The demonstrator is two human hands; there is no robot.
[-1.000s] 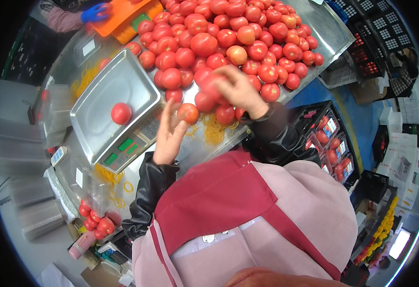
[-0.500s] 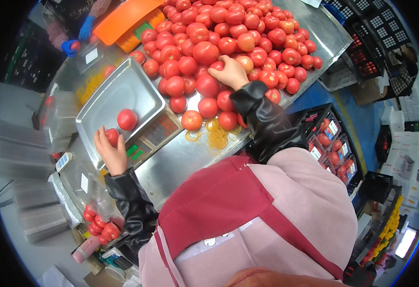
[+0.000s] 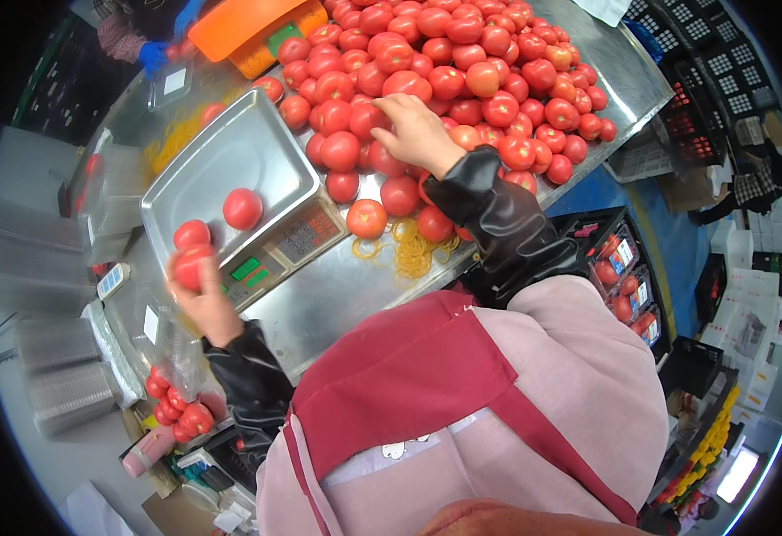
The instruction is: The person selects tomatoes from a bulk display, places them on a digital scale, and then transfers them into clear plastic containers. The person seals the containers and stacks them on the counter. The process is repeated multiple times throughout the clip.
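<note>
My left hand (image 3: 210, 306) is closed round a tomato (image 3: 193, 267) at the near-left end of the weighing scale's metal tray (image 3: 266, 143). Two more tomatoes lie on that tray: one (image 3: 192, 234) just beyond my fingers, another (image 3: 243, 209) nearer the scale's display side. Over the large heap of red tomatoes (image 3: 500, 109), my right hand (image 3: 424, 134) is open, thumb and fingers apart. Its fingertips reach between tomatoes, the nearest one (image 3: 367, 120) lying left of the thumb. The scale's body (image 3: 297, 239) with green labels sits under the tray.
Yellow rubber bands (image 3: 420, 254) lie at the table's near edge. An orange bin (image 3: 252, 31) stands at the far left, beside a person's blue-gloved hand (image 3: 152, 56). Stacked clear boxes (image 3: 60, 357) are on the left. A black crate (image 3: 623, 277) of packed tomatoes stands right.
My left hand has drawn back slightly toward me with a tomato in it, leaving another on the tray. My right hand has shifted left over the heap, and its fingers have spread.
</note>
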